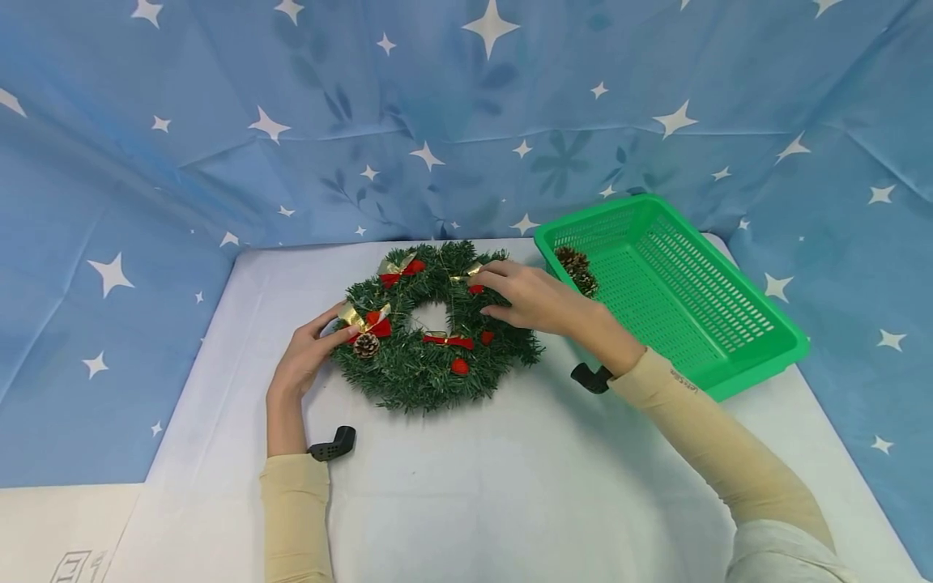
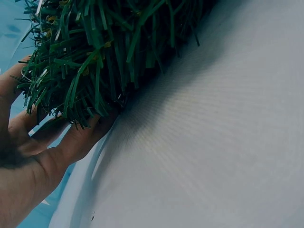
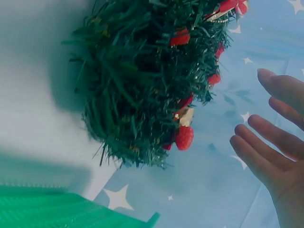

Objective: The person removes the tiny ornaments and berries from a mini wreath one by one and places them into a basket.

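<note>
A green artificial wreath (image 1: 436, 350) with red and gold bows, red berries and a pinecone (image 1: 366, 346) lies flat on the white table (image 1: 510, 486). My left hand (image 1: 330, 330) holds its left edge, thumb on top by a gold bow and fingers beneath the needles (image 2: 71, 71). In the left wrist view the fingers (image 2: 80, 137) lie under the wreath's rim. My right hand (image 1: 497, 293) hovers over the upper right of the wreath, fingers straight, near a small bow (image 1: 472, 279). The right wrist view shows its fingers (image 3: 266, 137) spread and clear of the wreath (image 3: 142, 80).
A green slotted plastic basket (image 1: 717, 324) stands at the right of the table, with pinecones (image 1: 577, 269) in its near-left corner. Blue star-printed cloth (image 1: 182, 162) hangs behind and at both sides. Bare white tabletop stretches in front of the wreath.
</note>
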`<action>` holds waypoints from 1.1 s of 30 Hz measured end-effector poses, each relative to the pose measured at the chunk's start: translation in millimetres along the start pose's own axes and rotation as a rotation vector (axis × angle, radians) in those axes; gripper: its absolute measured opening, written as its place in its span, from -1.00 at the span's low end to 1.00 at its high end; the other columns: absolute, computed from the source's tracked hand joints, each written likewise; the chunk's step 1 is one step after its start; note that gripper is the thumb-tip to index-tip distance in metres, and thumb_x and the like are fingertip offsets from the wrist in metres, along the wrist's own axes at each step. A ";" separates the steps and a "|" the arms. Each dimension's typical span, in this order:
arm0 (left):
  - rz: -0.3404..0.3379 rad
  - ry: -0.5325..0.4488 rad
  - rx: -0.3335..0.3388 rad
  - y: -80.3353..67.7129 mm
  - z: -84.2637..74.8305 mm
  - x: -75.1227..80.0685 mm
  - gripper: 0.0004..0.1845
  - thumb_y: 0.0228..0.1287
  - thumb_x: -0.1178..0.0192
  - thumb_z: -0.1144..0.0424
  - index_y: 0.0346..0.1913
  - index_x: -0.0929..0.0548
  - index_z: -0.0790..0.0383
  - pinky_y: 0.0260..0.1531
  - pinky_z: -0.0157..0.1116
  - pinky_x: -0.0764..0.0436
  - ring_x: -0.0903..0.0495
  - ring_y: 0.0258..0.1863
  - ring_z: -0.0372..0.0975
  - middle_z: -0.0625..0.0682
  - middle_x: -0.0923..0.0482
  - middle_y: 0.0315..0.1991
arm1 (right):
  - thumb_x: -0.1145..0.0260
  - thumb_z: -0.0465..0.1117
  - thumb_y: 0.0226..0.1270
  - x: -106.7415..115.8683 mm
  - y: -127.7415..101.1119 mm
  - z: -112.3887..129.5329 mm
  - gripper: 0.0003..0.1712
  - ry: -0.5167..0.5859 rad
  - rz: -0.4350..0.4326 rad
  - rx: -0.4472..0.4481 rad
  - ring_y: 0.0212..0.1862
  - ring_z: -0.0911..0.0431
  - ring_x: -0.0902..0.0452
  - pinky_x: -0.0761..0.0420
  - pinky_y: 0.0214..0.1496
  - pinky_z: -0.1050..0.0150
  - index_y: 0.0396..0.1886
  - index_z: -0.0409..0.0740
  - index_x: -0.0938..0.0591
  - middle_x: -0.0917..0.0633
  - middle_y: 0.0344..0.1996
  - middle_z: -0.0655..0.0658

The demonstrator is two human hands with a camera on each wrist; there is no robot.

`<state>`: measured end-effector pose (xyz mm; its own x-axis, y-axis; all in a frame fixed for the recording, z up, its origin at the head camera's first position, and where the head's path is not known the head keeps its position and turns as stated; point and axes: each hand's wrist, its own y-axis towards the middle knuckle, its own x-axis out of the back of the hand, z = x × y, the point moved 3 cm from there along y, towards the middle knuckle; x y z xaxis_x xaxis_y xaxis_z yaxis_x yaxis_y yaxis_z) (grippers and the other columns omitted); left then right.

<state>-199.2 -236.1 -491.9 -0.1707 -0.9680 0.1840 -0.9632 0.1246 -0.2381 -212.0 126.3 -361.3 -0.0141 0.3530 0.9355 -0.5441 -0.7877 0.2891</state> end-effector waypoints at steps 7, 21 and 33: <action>0.002 0.021 -0.001 0.3 0.7 1.0 -0.16 0.42 -0.32 -0.06 0.64 -0.18 -0.07 0.00 -0.23 -0.31 0.21 0.67 -0.04 -0.02 0.10 0.69 | -0.52 -0.23 0.32 -6.4 7.6 7.2 -0.53 0.002 0.005 0.008 -0.02 -0.08 -0.71 -0.73 -0.05 0.10 0.19 -0.22 -0.64 -0.67 0.13 -0.26; -0.003 -0.003 -0.017 -0.8 -0.1 0.4 -0.16 0.41 -0.34 -0.05 0.64 -0.21 -0.05 0.55 0.13 -0.09 0.25 0.68 0.02 0.01 0.09 0.69 | -0.49 -0.21 0.36 -24.3 30.6 26.6 -0.52 -0.009 0.064 0.038 0.09 -0.05 -0.67 -0.71 0.08 0.15 0.23 -0.20 -0.63 -0.66 0.14 -0.21; 0.002 -0.013 -0.017 1.6 -0.2 -0.1 -0.16 0.39 -0.36 -0.05 0.63 -0.23 -0.08 0.56 0.22 -0.01 0.25 0.68 0.03 -0.02 0.08 0.69 | -0.49 -0.17 0.37 -36.0 44.8 35.8 -0.53 0.009 0.067 0.065 0.06 -0.01 -0.68 -0.71 0.04 0.20 0.21 -0.20 -0.64 -0.67 0.12 -0.18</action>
<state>-200.8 -235.8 -492.1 -0.1698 -0.9705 0.1709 -0.9663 0.1299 -0.2222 -205.9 60.2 -374.8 -0.0567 0.3029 0.9513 -0.4865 -0.8405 0.2386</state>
